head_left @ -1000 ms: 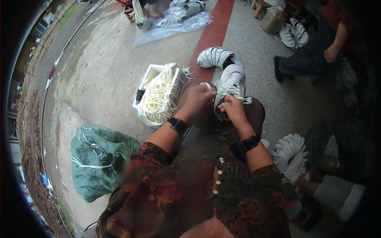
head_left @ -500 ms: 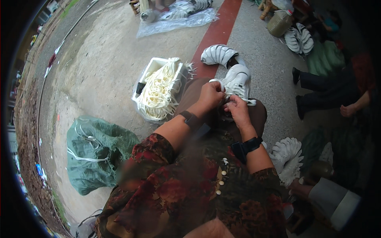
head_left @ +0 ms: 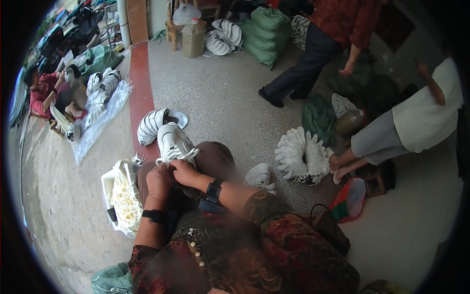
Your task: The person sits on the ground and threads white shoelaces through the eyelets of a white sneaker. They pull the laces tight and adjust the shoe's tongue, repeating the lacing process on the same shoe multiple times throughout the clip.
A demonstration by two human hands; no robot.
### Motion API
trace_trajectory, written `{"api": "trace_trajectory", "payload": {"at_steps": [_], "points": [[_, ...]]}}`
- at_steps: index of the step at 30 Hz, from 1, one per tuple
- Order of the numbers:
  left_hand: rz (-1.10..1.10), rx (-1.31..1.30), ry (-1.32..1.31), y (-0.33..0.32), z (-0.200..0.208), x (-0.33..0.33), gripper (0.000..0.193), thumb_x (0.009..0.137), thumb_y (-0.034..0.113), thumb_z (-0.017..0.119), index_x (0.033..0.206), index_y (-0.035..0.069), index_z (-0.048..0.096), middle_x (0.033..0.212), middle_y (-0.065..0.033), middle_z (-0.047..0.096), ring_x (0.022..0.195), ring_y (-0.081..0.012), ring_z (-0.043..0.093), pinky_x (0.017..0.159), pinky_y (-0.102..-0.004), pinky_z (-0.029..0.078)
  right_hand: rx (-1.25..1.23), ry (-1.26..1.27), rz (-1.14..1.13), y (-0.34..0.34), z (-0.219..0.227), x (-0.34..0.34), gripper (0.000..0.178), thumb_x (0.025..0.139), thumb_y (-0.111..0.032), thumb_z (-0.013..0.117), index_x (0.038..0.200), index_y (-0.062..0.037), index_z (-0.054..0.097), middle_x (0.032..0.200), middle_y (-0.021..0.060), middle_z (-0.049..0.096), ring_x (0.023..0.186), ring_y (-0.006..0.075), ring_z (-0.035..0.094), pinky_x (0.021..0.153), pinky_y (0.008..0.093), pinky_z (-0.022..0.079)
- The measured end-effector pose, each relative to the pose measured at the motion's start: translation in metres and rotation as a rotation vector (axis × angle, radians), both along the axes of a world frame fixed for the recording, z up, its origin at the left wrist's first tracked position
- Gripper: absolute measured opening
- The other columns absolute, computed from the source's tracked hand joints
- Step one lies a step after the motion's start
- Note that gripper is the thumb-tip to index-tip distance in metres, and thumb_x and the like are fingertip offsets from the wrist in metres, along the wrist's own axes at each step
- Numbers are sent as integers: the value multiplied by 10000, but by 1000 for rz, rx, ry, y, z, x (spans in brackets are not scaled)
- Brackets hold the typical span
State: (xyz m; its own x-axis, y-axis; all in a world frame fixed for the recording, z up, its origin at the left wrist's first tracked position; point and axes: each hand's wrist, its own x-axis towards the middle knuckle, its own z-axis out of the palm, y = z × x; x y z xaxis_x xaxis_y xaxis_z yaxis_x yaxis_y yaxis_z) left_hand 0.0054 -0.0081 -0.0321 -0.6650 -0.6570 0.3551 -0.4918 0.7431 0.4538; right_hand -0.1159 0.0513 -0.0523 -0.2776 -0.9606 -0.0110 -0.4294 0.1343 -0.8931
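Laces, cream-white and stringy, heap up in a smooth white box by the seated person's left knee. Over the lap, toe pointing away, sits a white shoe, rounded at the front; just beside its toe curves a bundle of nested white pieces with dark edges. The left grip is closed at the shoe's near end, a bit of thin white lace showing at its fingertips. The right grip curls its fingers in close beside it, and I cannot tell what, if anything, is between them. Brown cloth trousers spread underneath. On the speckled grey floor a ruffled ring of white pieces fans like petals, well apart from the shoe. Farther off stand a lumpy green woven sack and a cloudy plastic jug.
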Motion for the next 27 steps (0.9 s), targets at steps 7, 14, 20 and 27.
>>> {"api": "trace_trajectory", "payload": {"at_steps": [7, 14, 20, 27], "points": [[-63, 48, 80, 15, 15, 5, 82, 734, 104, 596, 738, 36, 550, 706, -177, 595, 665, -366, 582, 603, -438, 462, 106, 159, -21, -8, -1, 7, 170, 771, -125, 533, 830, 2, 629, 842, 224, 635, 836, 360, 621, 726, 414, 468], [52, 213, 90, 5, 7, 4, 98, 725, 81, 615, 794, 13, 622, 728, -202, 608, 695, -364, 606, 632, -397, 480, 133, 272, 293, 7, 23, -10, 126, 780, -41, 477, 816, 7, 587, 723, 175, 598, 672, 295, 610, 606, 380, 471], [105, 341, 150, 8, 16, 9, 141, 695, 69, 612, 814, -2, 638, 709, -152, 625, 653, -277, 624, 646, -343, 482, 146, -689, 518, 40, 44, -49, 73, 801, -61, 523, 743, -19, 537, 558, 4, 468, 461, 88, 456, 435, 254, 351], [158, 415, 252, 3, -15, 8, 127, 744, 81, 667, 820, -9, 620, 765, -82, 611, 710, -172, 586, 672, -287, 465, 171, -659, 314, 65, 34, -73, 74, 821, -63, 529, 755, -33, 543, 590, -6, 497, 493, 73, 461, 466, 218, 354]]}}
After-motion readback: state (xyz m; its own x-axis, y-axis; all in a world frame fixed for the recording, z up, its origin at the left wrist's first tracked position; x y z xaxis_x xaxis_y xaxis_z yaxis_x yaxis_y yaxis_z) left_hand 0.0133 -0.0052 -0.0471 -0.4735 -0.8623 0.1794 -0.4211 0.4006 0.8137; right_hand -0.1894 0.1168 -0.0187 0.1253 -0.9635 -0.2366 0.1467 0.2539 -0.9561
